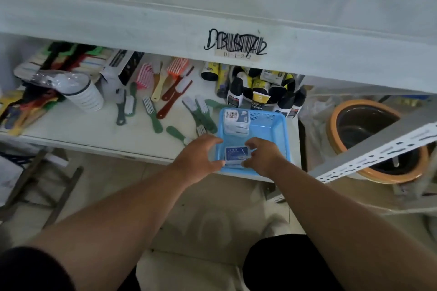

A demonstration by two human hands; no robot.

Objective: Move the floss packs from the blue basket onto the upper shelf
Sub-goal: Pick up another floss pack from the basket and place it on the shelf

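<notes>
1. The near floss pack (234, 154) lies in the blue basket (279, 125); more packs (237, 123) sit at its far end.
2. Your left hand (197, 157) and right hand (263, 157) flank it, fingers curled at its edges, likely to lift.
3. The upper shelf (331, 54) waits above.

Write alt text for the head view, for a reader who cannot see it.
Both hands, left hand and right hand, reach into a blue basket on the lower shelf, closing around a floss pack; more floss packs lie behind it.
</notes>
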